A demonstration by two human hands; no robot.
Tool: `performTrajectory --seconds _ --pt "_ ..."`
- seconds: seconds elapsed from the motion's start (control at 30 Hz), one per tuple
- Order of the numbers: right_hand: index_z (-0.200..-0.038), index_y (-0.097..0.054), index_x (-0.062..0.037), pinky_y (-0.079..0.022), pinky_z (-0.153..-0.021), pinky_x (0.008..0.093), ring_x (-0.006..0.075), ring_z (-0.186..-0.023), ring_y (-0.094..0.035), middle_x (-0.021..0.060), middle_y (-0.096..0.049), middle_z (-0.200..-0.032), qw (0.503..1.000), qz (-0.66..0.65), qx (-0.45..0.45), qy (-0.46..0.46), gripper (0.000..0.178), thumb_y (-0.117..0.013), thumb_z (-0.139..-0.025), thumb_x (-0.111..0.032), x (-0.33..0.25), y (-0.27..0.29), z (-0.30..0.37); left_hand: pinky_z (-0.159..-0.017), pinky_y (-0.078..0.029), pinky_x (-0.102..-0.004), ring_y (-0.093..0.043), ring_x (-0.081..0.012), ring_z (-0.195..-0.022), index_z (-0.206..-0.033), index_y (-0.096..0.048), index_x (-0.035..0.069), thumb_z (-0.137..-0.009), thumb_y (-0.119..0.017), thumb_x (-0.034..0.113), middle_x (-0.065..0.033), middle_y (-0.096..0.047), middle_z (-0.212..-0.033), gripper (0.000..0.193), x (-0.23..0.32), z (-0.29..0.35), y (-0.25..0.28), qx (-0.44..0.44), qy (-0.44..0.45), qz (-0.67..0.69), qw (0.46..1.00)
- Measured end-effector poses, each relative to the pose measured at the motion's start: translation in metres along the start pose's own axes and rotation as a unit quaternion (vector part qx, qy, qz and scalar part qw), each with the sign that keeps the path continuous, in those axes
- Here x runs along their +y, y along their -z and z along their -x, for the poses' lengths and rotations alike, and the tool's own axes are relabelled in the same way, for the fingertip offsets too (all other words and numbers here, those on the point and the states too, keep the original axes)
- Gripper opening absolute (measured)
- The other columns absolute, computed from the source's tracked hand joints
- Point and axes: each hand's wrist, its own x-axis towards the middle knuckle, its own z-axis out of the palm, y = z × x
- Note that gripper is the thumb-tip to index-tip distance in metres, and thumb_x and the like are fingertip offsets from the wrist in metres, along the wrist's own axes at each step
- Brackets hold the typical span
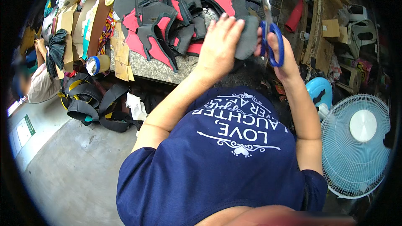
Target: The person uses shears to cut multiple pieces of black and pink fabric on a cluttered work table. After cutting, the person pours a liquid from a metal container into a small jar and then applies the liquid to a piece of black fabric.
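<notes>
My left hand [221, 44] grips a dark grey foam-like fabric piece [247, 37] by its left side, fingers stretched over its face and the thumb hidden. On the right, my right hand [284, 54] is closed on a pair of scissors [276, 44] with blue handles. Their metal blades point away from me, close beside the right edge of the grey piece. Beyond and left of my left hand lies a heap of cut black and red pieces [157, 25] on the stone-like worktop [163, 74].
A blue-and-white fan [356, 142] stands at the lower right, near a light-blue plastic object [320, 92]. Black straps [90, 100] hang left of the worktop, below a lidded jar [98, 65]. Another person [42, 79] is at far left. Cardboard boxes [331, 28] sit at right.
</notes>
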Motion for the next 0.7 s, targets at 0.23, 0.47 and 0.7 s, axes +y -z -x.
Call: performTrajectory --seconds 0.23,0.47,0.7 --pt "-0.116 -0.06 0.0022 -0.05 -0.072 0.0212 0.0059 -0.081 -0.059 0.0009 -0.065 -0.095 0.995 0.099 0.016 0.028 0.041 -0.077 -0.08 -0.007 -0.008 0.005 -0.004 -0.115 -0.021 -0.0543 -0.03 -0.0386 -0.141 -0.149 -0.026 0.002 -0.054 -0.089 0.048 -0.025 -0.031 -0.15 0.122 0.012 -0.009 0.021 -0.083 -0.016 0.119 0.989" --pt "-0.107 -0.062 0.0006 -0.047 -0.066 0.0217 0.0053 -0.073 -0.056 -0.001 -0.064 -0.084 0.966 0.223 -0.013 0.128 0.039 -0.081 -0.079 -0.019 -0.007 0.016 -0.002 -0.075 -0.051 -0.0376 -0.066 -0.025 -0.079 -0.1 -0.07 0.006 -0.078 -0.076 0.022 -0.0103 -0.068 -0.087 0.029 0.008 -0.022 0.036 -0.097 0.182 0.205 0.957" --pt "-0.103 -0.06 -0.0044 -0.043 -0.067 0.0184 0.0046 -0.072 -0.053 -0.0023 -0.06 -0.083 0.996 0.076 0.04 -0.021 0.023 -0.069 -0.088 -0.018 -0.008 0.009 0.005 -0.059 -0.049 -0.0319 -0.058 -0.0223 -0.069 -0.095 -0.07 0.009 -0.064 -0.072 0.007 -0.0039 -0.056 -0.077 0.032 0.018 -0.024 0.026 0.098 -0.125 -0.047 0.986"
